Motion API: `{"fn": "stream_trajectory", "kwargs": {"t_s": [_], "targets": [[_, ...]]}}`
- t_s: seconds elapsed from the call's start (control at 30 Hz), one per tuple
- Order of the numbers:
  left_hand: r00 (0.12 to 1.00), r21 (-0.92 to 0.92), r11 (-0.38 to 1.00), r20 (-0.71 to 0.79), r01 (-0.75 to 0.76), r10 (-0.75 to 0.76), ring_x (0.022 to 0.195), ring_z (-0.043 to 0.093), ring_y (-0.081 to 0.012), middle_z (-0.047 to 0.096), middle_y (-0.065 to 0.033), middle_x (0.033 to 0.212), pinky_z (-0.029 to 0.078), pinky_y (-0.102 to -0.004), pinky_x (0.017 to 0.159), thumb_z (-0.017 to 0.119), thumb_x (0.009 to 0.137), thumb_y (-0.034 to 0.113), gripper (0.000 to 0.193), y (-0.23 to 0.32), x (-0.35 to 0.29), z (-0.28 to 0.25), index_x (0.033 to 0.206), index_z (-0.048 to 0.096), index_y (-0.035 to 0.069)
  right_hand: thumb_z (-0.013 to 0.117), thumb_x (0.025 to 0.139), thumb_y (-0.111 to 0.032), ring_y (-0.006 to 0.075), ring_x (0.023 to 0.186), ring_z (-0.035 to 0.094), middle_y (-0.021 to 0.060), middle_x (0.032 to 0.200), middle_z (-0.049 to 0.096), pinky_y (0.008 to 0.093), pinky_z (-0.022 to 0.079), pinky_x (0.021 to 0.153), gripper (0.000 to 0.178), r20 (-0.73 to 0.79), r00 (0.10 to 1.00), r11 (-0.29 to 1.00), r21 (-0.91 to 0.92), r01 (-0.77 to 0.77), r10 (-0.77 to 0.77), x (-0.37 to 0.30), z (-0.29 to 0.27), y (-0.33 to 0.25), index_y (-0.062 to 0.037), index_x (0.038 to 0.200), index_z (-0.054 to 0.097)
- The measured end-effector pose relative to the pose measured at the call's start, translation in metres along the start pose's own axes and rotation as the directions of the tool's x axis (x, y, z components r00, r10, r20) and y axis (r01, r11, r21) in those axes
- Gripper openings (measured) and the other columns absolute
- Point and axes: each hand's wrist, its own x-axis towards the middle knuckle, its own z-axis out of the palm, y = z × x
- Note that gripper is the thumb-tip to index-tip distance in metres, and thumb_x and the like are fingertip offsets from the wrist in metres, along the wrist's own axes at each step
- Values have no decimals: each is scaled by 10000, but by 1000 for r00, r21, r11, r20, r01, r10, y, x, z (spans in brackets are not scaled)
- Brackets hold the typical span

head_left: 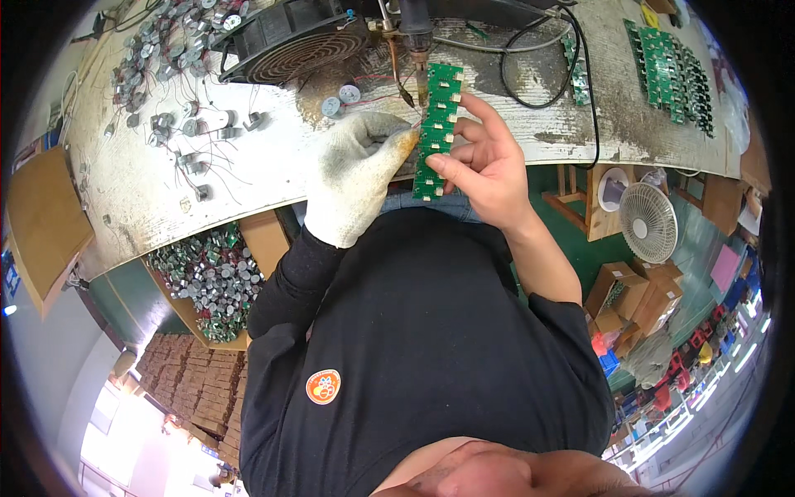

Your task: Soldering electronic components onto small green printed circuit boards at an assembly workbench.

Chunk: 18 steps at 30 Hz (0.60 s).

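A green circuit board strip (441, 108) with a row of white connectors stands lengthwise before me, held at its right edge by my bare right hand (489, 170), thumb on the front. My left hand (354, 170), in a white glove with stained fingertips, is closed in a pinch at the strip's left edge. What it pinches is too small to make out. Just above the fingers, a soldering iron (416, 41) points down with its tip by the board. Beside it a thin copper-coloured tube (396, 62) ends close by. Two round motors (331, 106) with thin wires lie behind the glove.
Many small wired motors (186, 50) cover the table's left side, near a black fan (298, 54). More green board strips (667, 74) lie at the far right, past a looped black cable (503, 70). A box of motors and boards (186, 311) stands below the table's left edge.
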Motion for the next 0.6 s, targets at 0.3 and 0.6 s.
{"fn": "stream_trajectory", "kwargs": {"t_s": [0.3, 0.6], "targets": [[1000, 3, 1000, -11, 5, -5, 772, 625, -95, 667, -76, 857, 530, -244, 678, 638, 908, 107, 177, 5, -1, 1, 981, 631, -53, 650, 841, 63, 119, 709, 641, 139, 1057, 599, 220, 510, 547, 683, 4, 1000, 1000, 8, 22, -22, 2, 1, -3, -35, 1420, 302], [999, -65, 997, 1, 38, -38, 734, 627, -100, 671, -84, 863, 533, -250, 651, 637, 906, 105, 189, -7, 0, 0, 994, 629, -62, 656, 837, 58, 125, 720, 646, 136, 1054, 602, 221, 505, 545, 680, -4, 1000, 1000, 9, -3, 3, -1, 0, 1, -40, 1416, 313]]}}
